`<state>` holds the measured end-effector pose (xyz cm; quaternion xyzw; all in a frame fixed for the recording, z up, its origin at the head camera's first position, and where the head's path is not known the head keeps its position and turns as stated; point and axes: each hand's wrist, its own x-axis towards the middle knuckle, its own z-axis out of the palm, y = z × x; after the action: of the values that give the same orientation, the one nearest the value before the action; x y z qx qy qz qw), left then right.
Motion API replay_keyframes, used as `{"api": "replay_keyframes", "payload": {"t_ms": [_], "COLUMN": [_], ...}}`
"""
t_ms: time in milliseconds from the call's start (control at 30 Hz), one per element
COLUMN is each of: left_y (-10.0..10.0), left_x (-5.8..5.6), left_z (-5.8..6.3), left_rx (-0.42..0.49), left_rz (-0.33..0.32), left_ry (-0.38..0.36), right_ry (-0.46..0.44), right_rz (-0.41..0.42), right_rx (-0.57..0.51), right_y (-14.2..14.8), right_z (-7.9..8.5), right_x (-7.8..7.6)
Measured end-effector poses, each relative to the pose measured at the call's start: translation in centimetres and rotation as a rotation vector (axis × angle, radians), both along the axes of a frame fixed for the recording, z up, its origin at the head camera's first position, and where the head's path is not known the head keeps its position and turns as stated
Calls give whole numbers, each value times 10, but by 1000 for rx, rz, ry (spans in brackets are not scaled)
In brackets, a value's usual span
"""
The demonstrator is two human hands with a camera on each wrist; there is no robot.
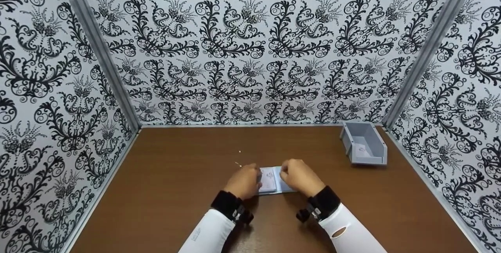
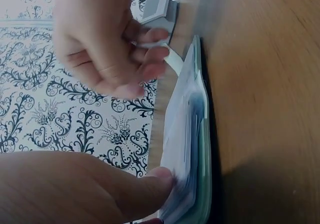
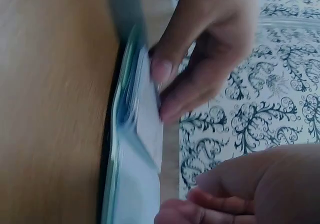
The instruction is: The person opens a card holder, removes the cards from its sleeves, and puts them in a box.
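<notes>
As we see in the head view, an open pale-blue folder (image 1: 285, 185) lies on the counter (image 1: 176, 167), a card stack (image 1: 267, 182) in its left half. We find the left grip (image 1: 244, 181) curled on the card stack, thumb against its face; the right grip (image 1: 301, 177) bends its fingers over the right half, holding what, if anything, we cannot tell. A grey bin (image 1: 368, 160) stands far right.

Folder (image 1: 278, 181), small, pale blue-green. Lies open on brown table (image 1: 176, 174), halves side by side, fold running roughly away from wearer. Left half carries stack (image 1: 267, 180) of whitish sheets, faint pinkish print on top one. Stack thick, layers slightly apart along edge. Right half pale blue, partly covered. Cover edge pale green up close.
</notes>
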<state>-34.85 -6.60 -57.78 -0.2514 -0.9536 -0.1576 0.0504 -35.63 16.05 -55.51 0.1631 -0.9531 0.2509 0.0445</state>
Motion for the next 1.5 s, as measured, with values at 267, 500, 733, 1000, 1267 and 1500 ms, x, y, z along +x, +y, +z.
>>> {"api": "replay_keyframes", "payload": {"t_ms": [267,500,733,1000,1267,1500], "left_y": [0,0,3,7,6,6], "left_x": [0,1,3,6,8,8], "left_z": [1,2,3,3,3,4], "left_rx": [66,50,27,-16,-5,8], "left_rz": [25,13,20,37,42,41], "left_ry": [-29,-8,-4,51,50,39], "right_ry": [-31,-24,-130,-139,-283,-341], "right_rz": [61,110,21,-16,-24,-1], "right_rx": [-114,-204,-215,-195,-355,-433], "right_y": [-4,8,-1,-2,0,4], "right_z": [-19,-51,-29,-27,-28,-24], "right_x": [-6,-29,-14,-13,-15,-13]}}
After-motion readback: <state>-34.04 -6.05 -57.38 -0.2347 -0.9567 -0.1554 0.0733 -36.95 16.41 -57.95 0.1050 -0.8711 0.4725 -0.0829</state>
